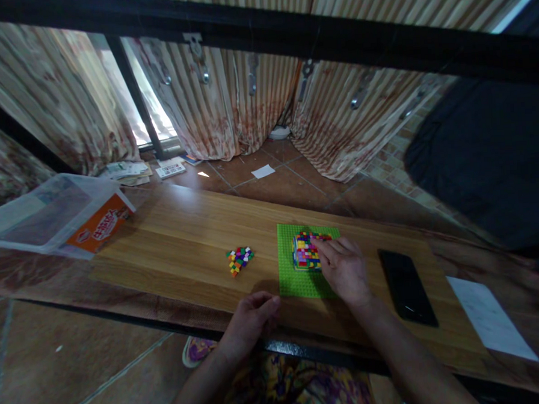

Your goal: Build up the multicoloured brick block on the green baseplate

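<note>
On the wooden board lies a green studded baseplate point(296, 287), with a low block of many-coloured toy bricks point(305, 255) built up on its middle. My right hand point(345, 270) reaches over the block from the right, index finger touching its top and the other fingers curled in. Whatever those fingertips may pinch is too small to see. By the front edge, left of the baseplate's near corner, rests my left hand point(252, 317). Its fingers are curled with the thumb against them, hiding anything inside. Loose small bricks point(239, 259) lie in a pile left of the baseplate.
A black phone point(407, 286) and a white paper sheet point(492, 317) lie to the right. At the far left stands a clear plastic bin point(49, 219) with an orange label. A dark metal bar point(261, 33) crosses above, before striped curtains point(228, 107).
</note>
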